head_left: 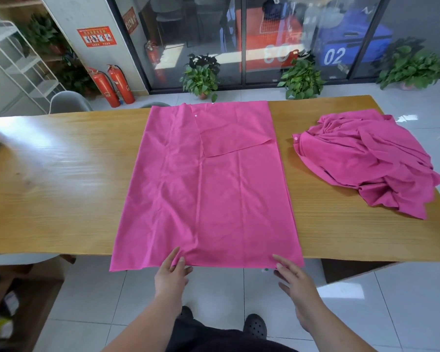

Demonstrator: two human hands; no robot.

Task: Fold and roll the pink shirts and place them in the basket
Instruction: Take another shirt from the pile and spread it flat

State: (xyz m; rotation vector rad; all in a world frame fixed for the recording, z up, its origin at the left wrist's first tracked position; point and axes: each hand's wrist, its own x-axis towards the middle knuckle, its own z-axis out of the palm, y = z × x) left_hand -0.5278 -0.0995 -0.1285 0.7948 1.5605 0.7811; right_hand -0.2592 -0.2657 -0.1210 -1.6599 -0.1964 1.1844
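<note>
Shirt (pixel 206 189) lies flat on table (pixel 61 186), folded to long rectangle, hem hanging just over near edge. Left hand (pixel 172 273) pinches hem left of middle, finger on top, thumb under. Right hand (pixel 294 275) open, straight fingers touching hem near right corner. Heap (pixel 366 161) of more pink shirts at right, apart. Basket not in view. Rolling likely next: grip both hem ends level, make first turn tight, keep side edges square, smooth creases ahead of roll.
</note>
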